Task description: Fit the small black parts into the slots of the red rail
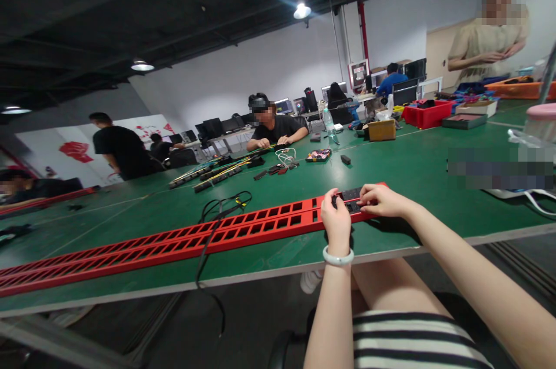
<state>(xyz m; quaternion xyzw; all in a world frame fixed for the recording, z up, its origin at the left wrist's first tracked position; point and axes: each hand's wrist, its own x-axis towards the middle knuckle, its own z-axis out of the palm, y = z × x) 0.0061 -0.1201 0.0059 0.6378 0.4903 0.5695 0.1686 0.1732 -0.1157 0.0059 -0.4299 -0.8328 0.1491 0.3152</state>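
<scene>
Along the near edge of the table (pixel 408 166), red rack (pixel 174 248) lies flat, long axis roughly following that edge; left end runs out of view, right end sits at the hands. Black part (pixel 351 194) lies at that right end, its length in line with the rack as far as fingers let it show. Left hand (pixel 336 215) on its left portion, fingers curled, wrist over the rack's front side; right hand (pixel 382 200) comes in from the right, fingertips bent down at the part's right portion. Hands near each other, not joined, part between them; pinching or merely resting, cannot tell. Left hand nearer the long slotted stretch, right hand nearer the rack's short end. Black strap (pixel 211 237) crosses the rack well left of both hands
</scene>
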